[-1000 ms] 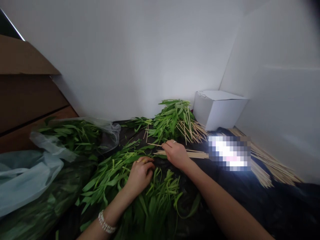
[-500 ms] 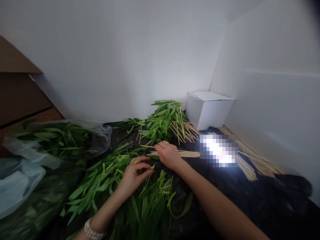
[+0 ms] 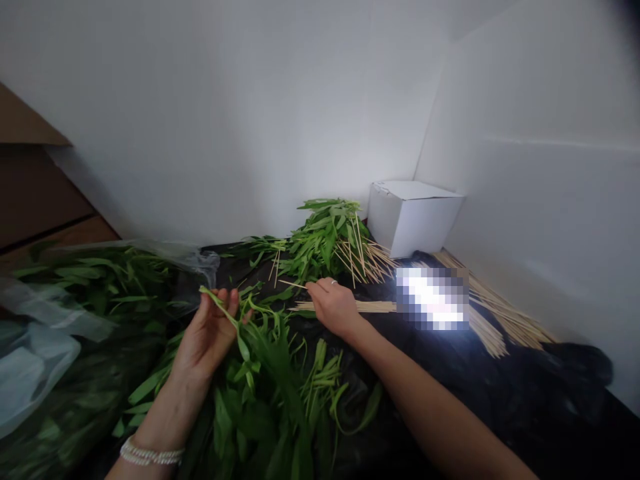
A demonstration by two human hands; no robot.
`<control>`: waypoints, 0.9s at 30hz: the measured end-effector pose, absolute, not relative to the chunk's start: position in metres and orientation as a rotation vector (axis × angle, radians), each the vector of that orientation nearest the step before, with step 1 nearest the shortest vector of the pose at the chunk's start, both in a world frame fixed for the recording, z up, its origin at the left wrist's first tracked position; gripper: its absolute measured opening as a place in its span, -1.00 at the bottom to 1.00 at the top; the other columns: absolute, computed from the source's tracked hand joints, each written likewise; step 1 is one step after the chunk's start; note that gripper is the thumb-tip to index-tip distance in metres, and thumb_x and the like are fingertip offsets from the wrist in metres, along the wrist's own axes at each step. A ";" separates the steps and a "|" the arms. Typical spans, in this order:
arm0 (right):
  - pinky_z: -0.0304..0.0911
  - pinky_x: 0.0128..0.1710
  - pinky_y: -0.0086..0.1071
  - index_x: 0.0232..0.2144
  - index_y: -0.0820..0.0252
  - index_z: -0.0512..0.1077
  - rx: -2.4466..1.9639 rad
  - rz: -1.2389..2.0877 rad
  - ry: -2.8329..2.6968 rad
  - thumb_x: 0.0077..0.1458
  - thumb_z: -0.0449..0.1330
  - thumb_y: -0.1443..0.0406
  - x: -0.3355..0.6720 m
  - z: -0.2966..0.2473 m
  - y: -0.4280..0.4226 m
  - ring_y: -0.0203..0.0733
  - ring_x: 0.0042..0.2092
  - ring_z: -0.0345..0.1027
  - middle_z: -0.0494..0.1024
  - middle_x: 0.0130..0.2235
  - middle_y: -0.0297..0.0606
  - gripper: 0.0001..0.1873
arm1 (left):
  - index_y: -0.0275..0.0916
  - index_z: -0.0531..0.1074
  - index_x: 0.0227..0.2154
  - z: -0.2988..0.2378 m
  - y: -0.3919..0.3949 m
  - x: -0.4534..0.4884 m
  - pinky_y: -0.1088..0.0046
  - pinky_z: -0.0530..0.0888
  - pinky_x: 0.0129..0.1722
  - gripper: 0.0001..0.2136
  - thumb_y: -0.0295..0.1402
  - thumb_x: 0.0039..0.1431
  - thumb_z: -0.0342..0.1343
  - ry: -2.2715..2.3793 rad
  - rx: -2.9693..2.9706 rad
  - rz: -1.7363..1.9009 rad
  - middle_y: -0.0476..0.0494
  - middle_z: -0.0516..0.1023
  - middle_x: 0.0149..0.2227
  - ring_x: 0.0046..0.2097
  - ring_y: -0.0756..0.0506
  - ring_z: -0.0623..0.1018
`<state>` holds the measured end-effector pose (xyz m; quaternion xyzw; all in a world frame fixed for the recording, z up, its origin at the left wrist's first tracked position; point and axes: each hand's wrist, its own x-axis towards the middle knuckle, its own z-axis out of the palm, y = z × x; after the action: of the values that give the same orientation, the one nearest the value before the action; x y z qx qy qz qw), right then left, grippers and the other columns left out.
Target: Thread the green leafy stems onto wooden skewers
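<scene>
My left hand [image 3: 207, 333], with a beaded bracelet at its wrist, pinches the end of a leafy green stem [image 3: 243, 343]. The stem's leaves hang to the right over the pile of loose greens [image 3: 270, 407]. In my right hand [image 3: 333, 307], fingers closed, is a thin wooden skewer [image 3: 291, 284] whose bare end points left. Under that hand lies a bundle of skewers [image 3: 375, 307]. Just behind, a heap of greens threaded on skewers [image 3: 323, 240] has its skewer ends fanned out to the right.
A plastic bag of greens [image 3: 110, 277] stands at the left, beside a whitish bag [image 3: 35, 370]. More skewers [image 3: 500, 303] lie at the right, near a bright light blurred by pixels. A white box [image 3: 425, 220] sits in the wall corner. Black plastic sheeting [image 3: 425, 373] covers the surface.
My left hand has moved left and turned palm up, lifting a leafy stem out of the pile. My right hand has hardly moved and keeps the skewer.
</scene>
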<state>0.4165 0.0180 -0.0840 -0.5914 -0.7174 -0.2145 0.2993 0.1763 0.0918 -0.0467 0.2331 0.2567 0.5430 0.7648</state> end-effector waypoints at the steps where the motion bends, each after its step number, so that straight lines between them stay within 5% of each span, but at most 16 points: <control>1: 0.13 -0.25 -0.38 -0.14 0.21 0.41 -1.574 -0.571 -1.895 0.23 0.02 0.39 0.416 -0.084 0.018 -0.19 -0.22 0.27 0.46 -0.30 -0.22 -0.78 | -0.12 0.51 -0.46 -0.048 0.093 0.175 0.35 0.51 -0.10 -0.91 -0.27 0.11 0.23 0.557 0.529 1.193 0.15 0.62 -0.48 -0.28 -0.01 0.61; 6: 0.14 -0.27 -0.38 -0.08 0.21 0.40 -1.575 -0.584 -1.866 0.23 0.01 0.38 0.415 -0.086 0.018 -0.19 -0.23 0.28 0.47 -0.29 -0.20 -0.75 | -0.23 0.55 -0.32 -0.061 0.084 0.184 0.50 0.49 -0.34 -0.70 -0.25 -0.15 0.40 0.750 1.040 1.093 -0.08 0.66 -0.36 -0.35 -0.05 0.60; 9: 0.14 -0.27 -0.38 -0.09 0.22 0.41 -1.543 -0.594 -1.856 0.24 0.00 0.38 0.413 -0.086 0.017 -0.20 -0.23 0.29 0.46 -0.31 -0.21 -0.74 | -0.27 0.56 -0.23 -0.066 0.074 0.191 0.46 0.48 -0.26 -0.63 -0.25 -0.13 0.39 0.764 1.166 0.954 -0.23 0.66 -0.25 -0.25 -0.10 0.60; 27: 0.16 -0.37 -0.35 -0.09 0.28 0.47 -1.215 -0.743 -1.958 0.20 -0.01 0.44 0.394 -0.086 0.008 -0.21 -0.35 0.27 0.44 -0.41 -0.21 -0.68 | -0.29 0.59 -0.33 -0.071 0.074 0.193 0.50 0.48 -0.30 -0.66 -0.31 -0.25 0.44 0.786 0.975 1.048 -0.11 0.66 -0.33 -0.41 0.02 0.57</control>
<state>0.3941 0.0076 -0.0860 -0.4698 -0.7567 -0.2873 0.3524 0.1925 0.0741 -0.0710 0.4350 0.3507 0.4677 0.6849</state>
